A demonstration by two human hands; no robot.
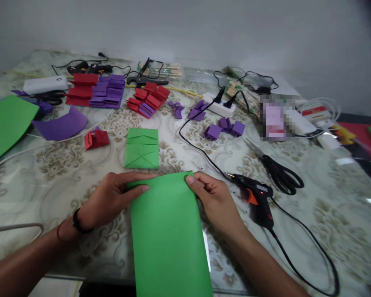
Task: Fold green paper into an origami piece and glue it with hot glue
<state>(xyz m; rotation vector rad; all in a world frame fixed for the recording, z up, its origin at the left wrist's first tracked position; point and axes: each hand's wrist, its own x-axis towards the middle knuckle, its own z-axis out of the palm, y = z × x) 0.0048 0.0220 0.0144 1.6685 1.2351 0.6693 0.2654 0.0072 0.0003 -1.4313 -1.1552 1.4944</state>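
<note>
A long sheet of green paper (170,235) stretches from the middle of the table down past its front edge. My left hand (114,196) pinches its upper left corner between thumb and fingers. At the upper right corner my right hand (212,196) grips the same sheet, thumb on top and fingers curled behind. A narrow fold seems to run along the sheet's far edge. Just beyond it lies a folded green paper piece (141,148), flat and creased. To the right of my right hand rests a black glue gun (256,196) with an orange trigger and a lit red light.
Black-handled scissors (278,169) lie right of centre. Purple folded pieces (224,128), a red folded piece (96,139) and red-and-purple paper blocks (95,93) sit farther back. A power strip (219,105) feeds a cord crossing the table. Green paper (8,123) lies at left.
</note>
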